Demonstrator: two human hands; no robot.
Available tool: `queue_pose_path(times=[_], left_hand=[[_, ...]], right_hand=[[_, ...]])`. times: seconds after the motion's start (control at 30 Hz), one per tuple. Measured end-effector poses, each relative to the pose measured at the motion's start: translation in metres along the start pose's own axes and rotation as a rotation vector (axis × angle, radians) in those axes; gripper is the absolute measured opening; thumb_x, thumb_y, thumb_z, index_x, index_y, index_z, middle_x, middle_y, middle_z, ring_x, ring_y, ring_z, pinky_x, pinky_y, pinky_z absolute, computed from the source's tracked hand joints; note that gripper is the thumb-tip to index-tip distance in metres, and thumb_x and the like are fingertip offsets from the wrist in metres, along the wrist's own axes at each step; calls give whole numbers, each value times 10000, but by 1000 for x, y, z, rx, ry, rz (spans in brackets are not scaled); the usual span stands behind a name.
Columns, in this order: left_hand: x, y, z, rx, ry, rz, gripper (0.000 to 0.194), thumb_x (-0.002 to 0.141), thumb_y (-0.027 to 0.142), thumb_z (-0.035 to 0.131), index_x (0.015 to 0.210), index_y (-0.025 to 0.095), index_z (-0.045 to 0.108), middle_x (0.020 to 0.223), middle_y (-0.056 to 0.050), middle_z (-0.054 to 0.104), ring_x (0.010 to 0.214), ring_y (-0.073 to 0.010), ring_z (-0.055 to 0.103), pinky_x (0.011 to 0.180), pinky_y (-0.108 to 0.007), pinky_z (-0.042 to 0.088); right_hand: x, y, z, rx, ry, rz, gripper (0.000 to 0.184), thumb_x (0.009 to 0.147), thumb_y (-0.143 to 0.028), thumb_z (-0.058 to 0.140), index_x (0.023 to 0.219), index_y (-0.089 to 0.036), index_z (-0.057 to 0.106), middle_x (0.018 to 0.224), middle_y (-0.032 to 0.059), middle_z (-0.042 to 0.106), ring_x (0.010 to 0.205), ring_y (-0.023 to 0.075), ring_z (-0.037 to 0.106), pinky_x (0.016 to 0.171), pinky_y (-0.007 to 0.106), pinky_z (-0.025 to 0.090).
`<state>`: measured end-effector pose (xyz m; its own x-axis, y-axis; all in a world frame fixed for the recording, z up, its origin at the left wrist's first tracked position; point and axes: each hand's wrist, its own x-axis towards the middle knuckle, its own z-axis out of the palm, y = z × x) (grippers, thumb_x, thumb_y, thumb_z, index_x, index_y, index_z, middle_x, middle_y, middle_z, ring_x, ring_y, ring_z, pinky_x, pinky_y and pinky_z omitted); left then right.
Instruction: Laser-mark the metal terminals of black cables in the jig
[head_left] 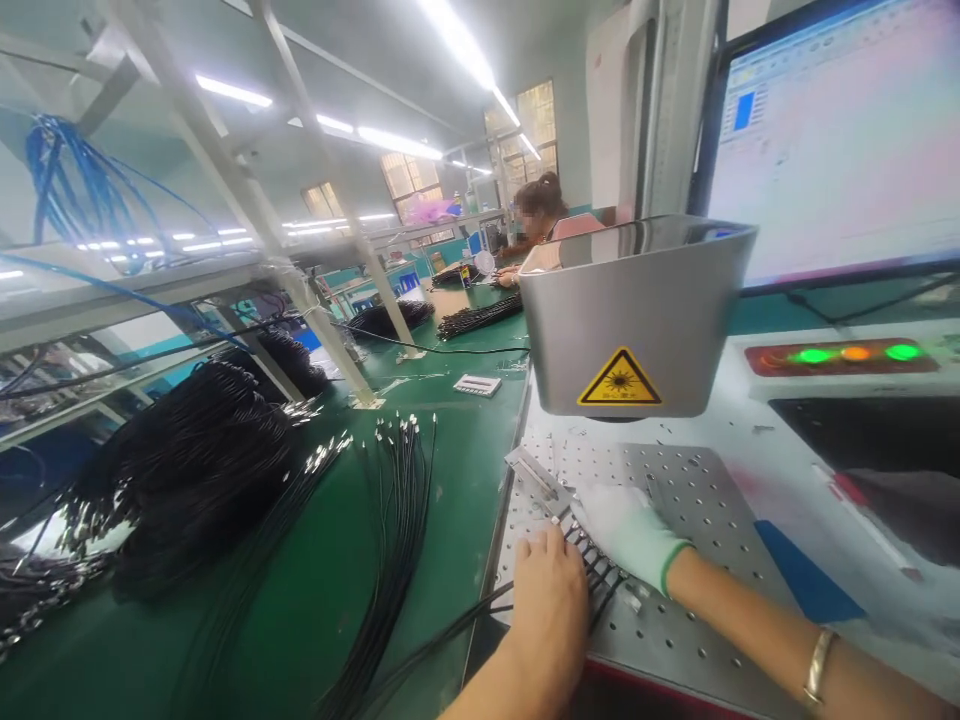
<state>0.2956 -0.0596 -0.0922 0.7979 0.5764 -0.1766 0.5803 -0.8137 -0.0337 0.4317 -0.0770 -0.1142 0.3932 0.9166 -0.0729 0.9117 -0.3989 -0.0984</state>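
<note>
My left hand (551, 595), bare, has its fingers curled over black cables (596, 570) near their metal-tipped ends. Beside it, my right hand (626, 530) wears a white glove with a green cuff. Its fingers are closed together at the same row of cable ends; what they pinch is hidden. The cables lie side by side on a perforated metal plate (694, 500), close to a small metal fixture (536, 478). Above both hands hangs a grey machine head (637, 320) with a yellow laser warning label.
On the green table (457, 480) lie a loose cable bundle (401, 510) and a large black cable pile (202, 460). A monitor (832, 150) stands at right, above a panel with lit buttons (855, 354). A co-worker (551, 215) sits farther back. A blue piece (806, 575) lies at right.
</note>
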Motion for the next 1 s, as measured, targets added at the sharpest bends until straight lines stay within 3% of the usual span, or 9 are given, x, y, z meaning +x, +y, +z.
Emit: queue_pose_path(times=[0.17,0.4,0.63,0.73,0.87,1.0], left_hand=[[8,-1,9,-12,-22,-89,262,884,146,397,1028,129,615,1044,-143,563,948,-248,528,821,-356,382],[14,2,14,-37,-154,-160,277,817,98,425,1060,97,558,1120,-164,513,987,-266,504,831,-359,384],[12,-3,34,97,42,-66,316,866,96,303,1029,138,571,997,-142,551,938,-263,506,809,-374,395],[13,-2,36,119,30,-57,321,885,115,296,1034,152,579,962,-137,567,924,-271,522,817,-396,402],[15,3,33,127,7,-177,345,895,97,281,1044,129,590,967,-153,587,925,-279,546,831,-421,406],[22,5,31,114,-34,-170,377,872,43,269,1077,114,577,1066,-166,587,1012,-285,534,845,-395,412]], right_hand=[[6,2,7,50,22,-6,322,927,-295,366,1011,-153,643,912,141,699,837,278,677,702,381,492],[6,4,2,115,30,-12,318,930,-261,364,1027,-138,641,941,150,692,864,274,669,735,391,485],[5,7,-2,145,38,-31,315,924,-286,380,1058,-146,628,974,143,689,872,283,664,726,397,483],[8,7,1,133,41,-48,310,920,-277,385,1048,-139,631,951,144,693,865,284,667,716,390,489],[10,6,4,114,44,-54,302,913,-260,394,1050,-126,628,918,148,693,830,299,672,679,404,501],[9,6,2,104,64,-83,281,900,-226,414,1038,-132,640,883,140,695,804,281,676,661,392,515]])
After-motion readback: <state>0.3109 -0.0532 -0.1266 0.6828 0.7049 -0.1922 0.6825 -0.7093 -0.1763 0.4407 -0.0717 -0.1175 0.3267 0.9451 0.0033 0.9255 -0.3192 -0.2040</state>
